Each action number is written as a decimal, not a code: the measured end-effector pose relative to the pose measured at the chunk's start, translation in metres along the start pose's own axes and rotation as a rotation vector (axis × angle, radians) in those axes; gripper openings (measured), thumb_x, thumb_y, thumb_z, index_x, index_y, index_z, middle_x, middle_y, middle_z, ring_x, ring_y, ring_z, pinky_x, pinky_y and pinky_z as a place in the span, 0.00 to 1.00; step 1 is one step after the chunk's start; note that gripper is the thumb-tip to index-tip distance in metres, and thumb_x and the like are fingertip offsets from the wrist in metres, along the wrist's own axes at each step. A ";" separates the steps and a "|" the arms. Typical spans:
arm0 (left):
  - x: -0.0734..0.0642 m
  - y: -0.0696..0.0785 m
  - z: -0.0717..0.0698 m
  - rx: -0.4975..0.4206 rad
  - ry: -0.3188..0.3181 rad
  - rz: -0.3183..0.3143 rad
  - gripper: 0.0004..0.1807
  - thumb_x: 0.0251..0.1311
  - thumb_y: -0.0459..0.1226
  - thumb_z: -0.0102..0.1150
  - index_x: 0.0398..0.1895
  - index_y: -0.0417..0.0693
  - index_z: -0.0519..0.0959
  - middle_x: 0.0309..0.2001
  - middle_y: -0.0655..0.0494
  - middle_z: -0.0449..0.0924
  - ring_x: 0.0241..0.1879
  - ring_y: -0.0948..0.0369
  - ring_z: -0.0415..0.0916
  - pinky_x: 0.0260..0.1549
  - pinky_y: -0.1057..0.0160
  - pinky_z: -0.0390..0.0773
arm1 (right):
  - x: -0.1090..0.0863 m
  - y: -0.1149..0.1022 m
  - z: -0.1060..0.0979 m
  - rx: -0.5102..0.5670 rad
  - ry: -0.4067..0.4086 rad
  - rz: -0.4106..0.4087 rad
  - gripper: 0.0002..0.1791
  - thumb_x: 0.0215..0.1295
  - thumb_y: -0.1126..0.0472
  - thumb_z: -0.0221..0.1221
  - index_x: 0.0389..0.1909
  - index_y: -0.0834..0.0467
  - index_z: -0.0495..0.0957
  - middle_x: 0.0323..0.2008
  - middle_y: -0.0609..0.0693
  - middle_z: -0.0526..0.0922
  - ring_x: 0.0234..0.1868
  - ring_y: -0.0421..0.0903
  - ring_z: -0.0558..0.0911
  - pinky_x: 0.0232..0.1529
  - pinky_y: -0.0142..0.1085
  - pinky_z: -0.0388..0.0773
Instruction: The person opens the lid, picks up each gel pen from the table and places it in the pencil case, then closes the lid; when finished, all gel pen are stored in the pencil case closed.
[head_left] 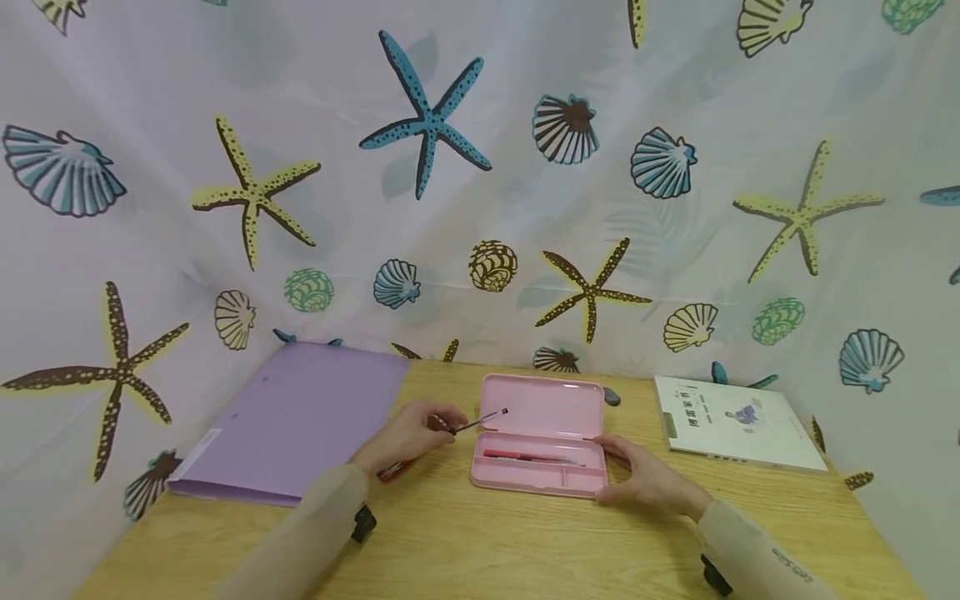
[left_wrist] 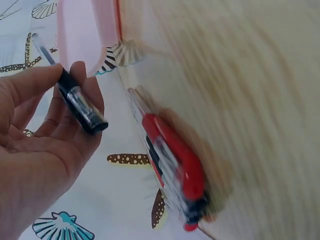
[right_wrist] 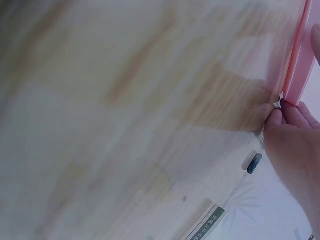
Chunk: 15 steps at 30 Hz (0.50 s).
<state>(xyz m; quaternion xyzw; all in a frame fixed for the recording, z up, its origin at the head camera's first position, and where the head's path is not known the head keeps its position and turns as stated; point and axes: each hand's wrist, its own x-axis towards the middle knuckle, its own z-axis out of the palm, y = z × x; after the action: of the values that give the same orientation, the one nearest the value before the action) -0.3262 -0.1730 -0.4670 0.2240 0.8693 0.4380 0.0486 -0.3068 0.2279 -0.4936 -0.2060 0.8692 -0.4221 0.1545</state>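
You're pinching a dark pen (left_wrist: 79, 102) in your left hand (head_left: 414, 433), thumb and fingers closing on its barrel, and its thin end is pointing right, showing against the raised lid (head_left: 551, 408) of the pink pencil case (head_left: 521, 477) in the head view. That left hand is hovering just left of the case, above the bench (head_left: 487, 546). Below it, a red-and-black item (left_wrist: 176, 150) with a clear narrow tip is lying on the wood; the left wrist view is blurring it, so you can't be telling exactly what it is. Over on the other side, your right hand (head_left: 651, 479) is gripping the right end of the case, the thumb resting at the near corner and the other fingers curving by the far corner near the hinge. The case is lying open in the middle of the bench, its lid leaning back behind the tray. A red pen (head_left: 517, 456) is resting lengthwise in the long rear compartment, while a small divider is splitting the front strip into two sections. Out to your left, a purple folder (head_left: 300, 417) is lying near the cloth, and to your right, well apart from the case, a white book (head_left: 720, 425) is lying flat, cover up. Behind everything, a pale cloth (head_left: 495, 196) is hanging, showing starfish and shells in blue, yellow, green and brown.
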 end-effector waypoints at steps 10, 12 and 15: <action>0.015 0.008 0.015 -0.091 0.009 -0.037 0.18 0.65 0.26 0.52 0.57 0.40 0.79 0.54 0.42 0.80 0.44 0.56 0.80 0.41 0.60 0.80 | -0.001 0.001 -0.003 0.016 -0.011 -0.002 0.49 0.54 0.53 0.72 0.73 0.60 0.58 0.74 0.61 0.59 0.75 0.60 0.57 0.73 0.56 0.48; 0.015 0.011 0.017 -0.085 0.003 -0.037 0.19 0.66 0.26 0.52 0.58 0.41 0.79 0.56 0.43 0.80 0.46 0.56 0.80 0.43 0.60 0.80 | 0.000 0.001 -0.003 0.017 -0.009 -0.002 0.49 0.53 0.53 0.73 0.73 0.60 0.58 0.74 0.61 0.59 0.75 0.60 0.57 0.73 0.56 0.48; 0.017 0.015 0.019 -0.067 -0.002 -0.031 0.19 0.65 0.27 0.53 0.58 0.44 0.79 0.55 0.48 0.80 0.50 0.56 0.79 0.48 0.58 0.79 | 0.000 0.002 -0.002 0.015 -0.006 -0.009 0.49 0.53 0.53 0.72 0.73 0.60 0.58 0.74 0.61 0.59 0.75 0.60 0.57 0.73 0.56 0.49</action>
<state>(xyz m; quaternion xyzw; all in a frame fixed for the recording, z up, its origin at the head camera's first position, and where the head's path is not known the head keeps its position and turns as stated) -0.3309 -0.1436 -0.4651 0.2090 0.8575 0.4657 0.0640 -0.3086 0.2303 -0.4943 -0.2100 0.8647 -0.4285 0.1570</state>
